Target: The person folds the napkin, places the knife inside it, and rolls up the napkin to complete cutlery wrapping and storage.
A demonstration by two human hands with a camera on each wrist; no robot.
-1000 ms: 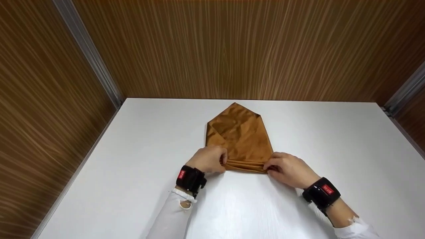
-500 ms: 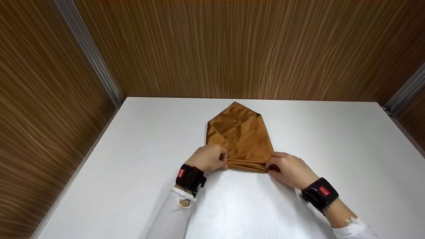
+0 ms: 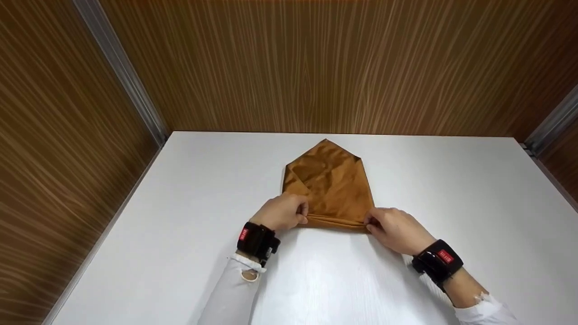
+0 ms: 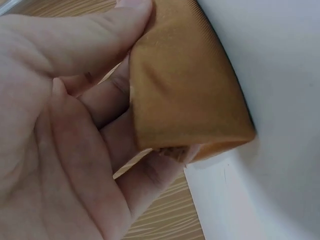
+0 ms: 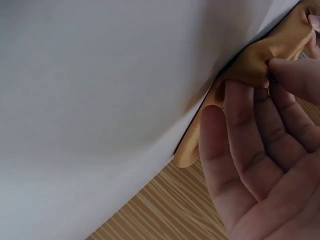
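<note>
Both hands, left hand (image 3: pixel 283 212) and right hand (image 3: pixel 393 227), are pinched on the cloth (image 3: pixel 332 183) near edge, judged mid-roll; an even further turn toward the point is called for.

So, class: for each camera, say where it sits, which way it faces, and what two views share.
Head: worn on the head, facing forward and down at the white table; both hands and sleeves show.
Left wrist: beside the left hand, whose fingers pinch the brown cloth.
Right wrist: beside the right hand, pinching the cloth.
All share the cloth.
</note>
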